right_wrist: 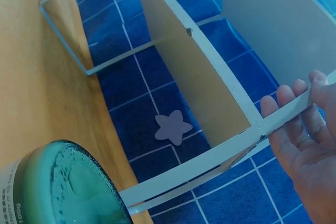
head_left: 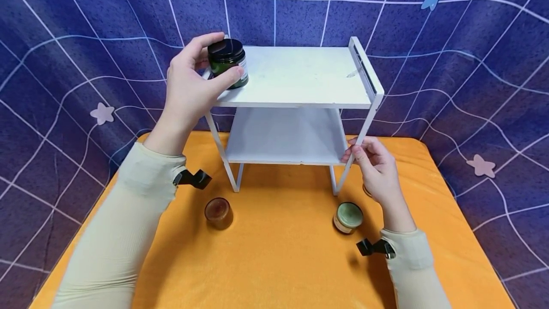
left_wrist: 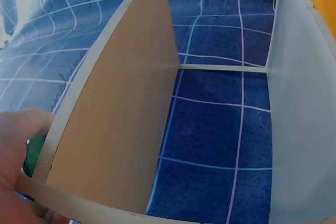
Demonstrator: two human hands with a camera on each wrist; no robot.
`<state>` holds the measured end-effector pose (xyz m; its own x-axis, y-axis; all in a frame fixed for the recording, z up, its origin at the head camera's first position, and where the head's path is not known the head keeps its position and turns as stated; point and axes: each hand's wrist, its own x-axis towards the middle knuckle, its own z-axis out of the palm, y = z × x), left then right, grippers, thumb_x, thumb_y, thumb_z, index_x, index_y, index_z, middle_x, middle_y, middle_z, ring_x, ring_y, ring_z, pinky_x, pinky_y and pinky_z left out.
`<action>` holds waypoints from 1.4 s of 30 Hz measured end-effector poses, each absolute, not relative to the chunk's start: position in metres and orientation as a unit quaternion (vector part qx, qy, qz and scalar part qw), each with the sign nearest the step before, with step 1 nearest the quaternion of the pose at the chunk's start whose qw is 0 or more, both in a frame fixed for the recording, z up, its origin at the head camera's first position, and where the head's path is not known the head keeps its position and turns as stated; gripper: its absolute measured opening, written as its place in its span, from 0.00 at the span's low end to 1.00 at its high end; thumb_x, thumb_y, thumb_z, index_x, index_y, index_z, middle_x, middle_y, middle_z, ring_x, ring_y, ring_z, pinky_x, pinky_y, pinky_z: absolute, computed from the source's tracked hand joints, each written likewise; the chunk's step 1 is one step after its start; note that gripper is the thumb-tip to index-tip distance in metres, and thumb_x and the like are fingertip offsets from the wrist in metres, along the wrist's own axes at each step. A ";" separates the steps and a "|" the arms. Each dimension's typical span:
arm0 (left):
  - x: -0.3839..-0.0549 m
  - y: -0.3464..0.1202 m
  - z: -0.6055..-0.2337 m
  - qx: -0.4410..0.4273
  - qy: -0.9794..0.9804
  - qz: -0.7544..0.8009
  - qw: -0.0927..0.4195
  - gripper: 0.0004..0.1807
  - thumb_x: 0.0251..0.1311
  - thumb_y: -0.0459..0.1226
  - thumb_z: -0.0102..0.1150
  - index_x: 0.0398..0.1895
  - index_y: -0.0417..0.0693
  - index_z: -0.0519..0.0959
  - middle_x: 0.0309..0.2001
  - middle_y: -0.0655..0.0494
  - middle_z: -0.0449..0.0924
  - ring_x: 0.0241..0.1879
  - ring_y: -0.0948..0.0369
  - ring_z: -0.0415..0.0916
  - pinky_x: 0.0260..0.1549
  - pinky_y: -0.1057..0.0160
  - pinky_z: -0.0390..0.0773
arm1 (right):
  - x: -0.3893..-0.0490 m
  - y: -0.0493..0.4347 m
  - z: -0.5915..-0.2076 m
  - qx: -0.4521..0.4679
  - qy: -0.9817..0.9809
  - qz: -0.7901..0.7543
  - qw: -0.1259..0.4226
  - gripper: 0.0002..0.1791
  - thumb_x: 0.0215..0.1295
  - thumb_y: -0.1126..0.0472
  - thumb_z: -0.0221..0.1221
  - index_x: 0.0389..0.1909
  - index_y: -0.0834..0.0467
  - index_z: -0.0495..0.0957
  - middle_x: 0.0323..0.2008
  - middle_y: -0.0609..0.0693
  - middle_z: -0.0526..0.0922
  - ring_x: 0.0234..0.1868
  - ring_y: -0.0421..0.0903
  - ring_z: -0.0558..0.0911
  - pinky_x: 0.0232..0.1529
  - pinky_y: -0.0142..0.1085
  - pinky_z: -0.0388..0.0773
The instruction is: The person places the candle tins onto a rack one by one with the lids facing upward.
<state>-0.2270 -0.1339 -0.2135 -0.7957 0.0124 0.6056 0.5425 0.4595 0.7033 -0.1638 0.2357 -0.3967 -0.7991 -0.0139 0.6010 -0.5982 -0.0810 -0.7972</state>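
My left hand (head_left: 188, 82) holds a dark green glass jar with a black lid (head_left: 226, 61) between thumb and fingers. The jar is upright at the left end of the top board of a white two-tier shelf rack (head_left: 296, 73). Only a green sliver of the jar (left_wrist: 34, 153) shows in the left wrist view, past the board's edge. With thumb and fingers around it, my right hand (head_left: 379, 170) grips the rack's right leg beside the lower board. The right wrist view shows the fingers (right_wrist: 286, 100) curled about the white frame bar.
On the orange cloth (head_left: 274, 261) in front of the rack stand a small amber jar (head_left: 218, 213) at left and a green candle jar (head_left: 349, 217) at right. A dark curved edge (head_left: 366, 190) peeks from behind my right wrist. Blue gridded curtain (head_left: 274, 18) surrounds the back and sides.
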 end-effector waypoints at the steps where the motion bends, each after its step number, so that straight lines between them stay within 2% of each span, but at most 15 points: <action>1: -0.227 -0.134 -0.214 -0.171 -0.810 -0.492 0.269 0.35 0.59 0.43 0.82 0.71 0.57 0.83 0.60 0.51 0.88 0.56 0.59 0.80 0.59 0.66 0.72 | -0.164 0.236 -0.397 0.236 -0.646 0.695 0.210 0.08 0.81 0.78 0.52 0.51 0.82 0.74 0.37 0.56 0.87 0.36 0.45 0.90 0.47 0.36 0.89; 11: -0.226 -0.135 -0.214 -0.169 -0.810 -0.496 0.265 0.36 0.59 0.43 0.82 0.72 0.57 0.82 0.62 0.51 0.87 0.57 0.57 0.82 0.61 0.67 0.74 | -0.163 0.236 -0.396 0.237 -0.643 0.698 0.207 0.08 0.81 0.78 0.52 0.51 0.82 0.73 0.37 0.57 0.87 0.36 0.45 0.90 0.47 0.36 0.89; 18: -0.227 -0.135 -0.219 -0.172 -0.802 -0.492 0.291 0.37 0.59 0.44 0.82 0.74 0.56 0.80 0.62 0.51 0.87 0.56 0.56 0.82 0.60 0.66 0.74 | -0.163 0.236 -0.396 0.227 -0.655 0.690 0.208 0.09 0.81 0.78 0.52 0.51 0.85 0.71 0.36 0.55 0.87 0.36 0.44 0.90 0.47 0.36 0.89; 23: -0.227 -0.138 -0.225 -0.184 -0.778 -0.512 0.313 0.38 0.59 0.43 0.80 0.74 0.50 0.79 0.64 0.50 0.85 0.60 0.57 0.81 0.65 0.65 0.75 | -0.163 0.236 -0.396 0.226 -0.656 0.688 0.210 0.09 0.81 0.78 0.52 0.51 0.83 0.72 0.37 0.56 0.87 0.36 0.45 0.90 0.47 0.36 0.89; 29: -0.224 -0.145 -0.237 -0.185 -0.753 -0.539 0.329 0.41 0.57 0.48 0.77 0.75 0.50 0.76 0.67 0.53 0.83 0.60 0.57 0.79 0.65 0.64 0.75 | -0.163 0.237 -0.395 0.228 -0.654 0.689 0.211 0.09 0.81 0.77 0.52 0.52 0.83 0.72 0.36 0.55 0.88 0.36 0.44 0.90 0.47 0.35 0.89; 33: -0.220 -0.152 -0.250 -0.190 -0.748 -0.538 0.339 0.42 0.60 0.51 0.72 0.76 0.49 0.72 0.67 0.53 0.83 0.59 0.57 0.80 0.63 0.64 0.75 | -0.162 0.238 -0.395 0.228 -0.653 0.690 0.214 0.10 0.81 0.77 0.52 0.52 0.85 0.71 0.36 0.56 0.88 0.36 0.45 0.90 0.47 0.34 0.89; 37: -0.214 -0.164 -0.266 -0.203 -0.751 -0.523 0.349 0.40 0.65 0.50 0.64 0.77 0.43 0.69 0.67 0.50 0.83 0.57 0.59 0.80 0.62 0.65 0.75 | -0.162 0.237 -0.396 0.226 -0.652 0.691 0.213 0.10 0.81 0.78 0.52 0.52 0.85 0.71 0.36 0.57 0.87 0.36 0.45 0.90 0.47 0.35 0.89; 42: -0.200 -0.184 -0.291 -0.195 -0.771 -0.512 0.325 0.36 0.70 0.45 0.58 0.77 0.41 0.64 0.71 0.52 0.78 0.56 0.64 0.79 0.63 0.66 0.74 | -0.163 0.236 -0.397 0.220 -0.656 0.690 0.210 0.09 0.82 0.77 0.53 0.52 0.83 0.73 0.36 0.57 0.87 0.36 0.46 0.90 0.47 0.37 0.89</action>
<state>-0.2000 -0.1840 -0.2907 -0.7134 -0.0325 0.7000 0.6325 0.4000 0.6632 -0.1633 0.2361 -0.3968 -0.8150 -0.0001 0.5795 -0.5788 -0.0502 -0.8140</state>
